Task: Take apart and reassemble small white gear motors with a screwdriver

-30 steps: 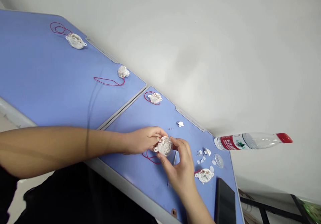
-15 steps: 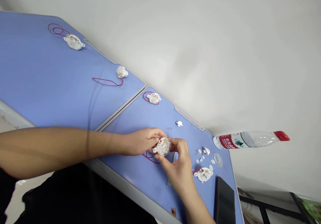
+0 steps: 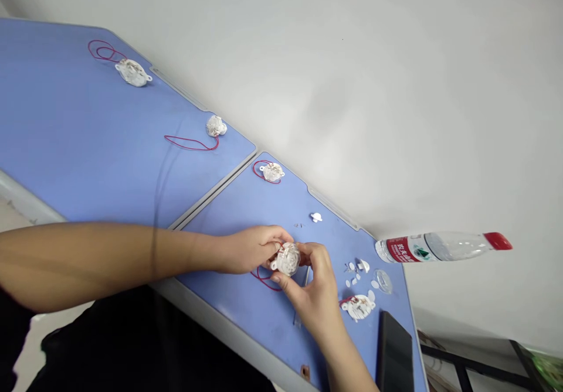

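A small round plastic device with a clear cover (image 3: 288,258), white side tabs and a red wire is held just above the blue table. My left hand (image 3: 253,250) is closed on its left side, the fingertips partly hidden behind it. From the right, my right hand (image 3: 314,280) grips the rim between thumb and fingers. The red wire (image 3: 266,280) hangs in a loop below the left hand. Beside the right hand lies a slim tool with a clear end (image 3: 297,320), mostly hidden.
Similar devices lie along the table: one at far left (image 3: 133,72), one near the seam (image 3: 215,126), one past it (image 3: 272,172), one at right (image 3: 358,307). Small white parts, a clear cover (image 3: 383,281), a black phone-like slab (image 3: 394,351) and a bottle (image 3: 440,246) are on the right.
The view has shifted very slightly. Both hands keep their grip on the device, which appears tilted a little differently.
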Demonstrator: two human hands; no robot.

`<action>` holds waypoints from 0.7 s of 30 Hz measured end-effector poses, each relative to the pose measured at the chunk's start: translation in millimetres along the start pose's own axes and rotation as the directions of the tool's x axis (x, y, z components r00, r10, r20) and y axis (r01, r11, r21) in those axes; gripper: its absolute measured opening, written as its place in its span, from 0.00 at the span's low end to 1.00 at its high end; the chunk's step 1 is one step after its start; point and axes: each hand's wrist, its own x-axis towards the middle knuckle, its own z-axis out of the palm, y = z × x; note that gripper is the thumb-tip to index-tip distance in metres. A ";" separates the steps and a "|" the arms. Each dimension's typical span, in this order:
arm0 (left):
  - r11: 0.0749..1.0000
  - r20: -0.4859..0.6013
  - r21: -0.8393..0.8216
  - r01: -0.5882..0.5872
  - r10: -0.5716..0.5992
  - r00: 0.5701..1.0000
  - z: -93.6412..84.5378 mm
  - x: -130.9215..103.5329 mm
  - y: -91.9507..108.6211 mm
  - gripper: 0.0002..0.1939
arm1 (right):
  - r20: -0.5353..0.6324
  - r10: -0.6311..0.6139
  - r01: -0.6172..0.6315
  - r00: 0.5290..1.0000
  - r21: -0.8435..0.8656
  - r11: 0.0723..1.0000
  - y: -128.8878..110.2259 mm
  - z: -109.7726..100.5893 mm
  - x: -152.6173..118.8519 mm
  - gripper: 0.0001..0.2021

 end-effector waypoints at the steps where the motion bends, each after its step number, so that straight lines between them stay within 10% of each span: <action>1: 1.000 0.000 0.001 0.004 -0.004 1.000 0.2 -0.3 0.8 0.12 | 0.006 -0.004 0.004 1.000 -0.001 1.000 -0.2 -1.1 -0.3 0.20; 14: 0.984 -0.050 0.164 -0.069 0.078 0.996 -0.3 -2.2 0.8 0.13 | 0.002 -0.062 0.062 0.998 -0.088 0.994 -6.2 -5.0 -0.7 0.16; 21: 0.994 0.013 -0.106 -0.032 0.033 0.999 -1.4 0.8 -2.5 0.12 | -0.062 -0.097 0.087 0.993 -0.153 0.984 -7.4 -1.2 -0.8 0.16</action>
